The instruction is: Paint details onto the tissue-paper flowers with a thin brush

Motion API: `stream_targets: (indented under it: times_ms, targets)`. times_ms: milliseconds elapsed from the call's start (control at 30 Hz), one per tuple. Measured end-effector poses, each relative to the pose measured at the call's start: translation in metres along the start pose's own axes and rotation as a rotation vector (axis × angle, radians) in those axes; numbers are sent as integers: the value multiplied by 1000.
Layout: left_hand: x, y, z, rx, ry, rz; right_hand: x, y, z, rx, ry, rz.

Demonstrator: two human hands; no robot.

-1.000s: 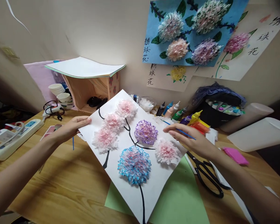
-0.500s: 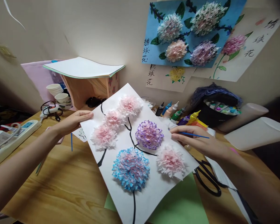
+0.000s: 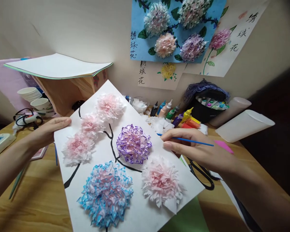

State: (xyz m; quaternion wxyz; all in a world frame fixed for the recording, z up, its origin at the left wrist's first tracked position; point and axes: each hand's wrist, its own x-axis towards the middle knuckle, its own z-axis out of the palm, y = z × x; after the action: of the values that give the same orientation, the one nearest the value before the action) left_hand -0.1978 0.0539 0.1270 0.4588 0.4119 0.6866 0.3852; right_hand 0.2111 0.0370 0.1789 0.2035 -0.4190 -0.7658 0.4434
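Observation:
A white sheet (image 3: 125, 135) with tissue-paper flowers and black painted stems is held up above the table, tilted. One flower has blue tips (image 3: 107, 195), one has purple edges (image 3: 134, 144), and several are pale pink (image 3: 160, 180). My left hand (image 3: 49, 130) pinches the sheet's left edge between thumb and fingers. At the right edge, my right hand (image 3: 188, 145) grips the sheet, with a thin blue paintbrush (image 3: 193, 140) lying across its fingers. Part of a green sheet (image 3: 189, 216) shows underneath.
Paint bottles (image 3: 170, 113) and crumpled white tissue (image 3: 160, 125) stand behind the sheet. Black-handled scissors (image 3: 203, 175) lie at right, near a white container (image 3: 244, 125). Paper cups (image 3: 30, 94) and a power strip (image 3: 0, 145) are at left. Flower pictures (image 3: 176, 29) hang on the wall.
The sheet has come closer and looks larger, with both hands still on it. The surroundings have shifted left in view as the camera turned right.

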Motion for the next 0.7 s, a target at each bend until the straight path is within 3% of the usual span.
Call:
stream_targets:
  times_ms: [67,367,700]
  targets:
    - [2,-1,-3,-83,-73,-69,-3,-3,1,6,-2,-14]
    - [5,-3,-9,-94,-29,-57,0,-4,2,21,12,-21]
    - [11,-7,-8,-96,-69,-82,3,3,7,59,-11,21]
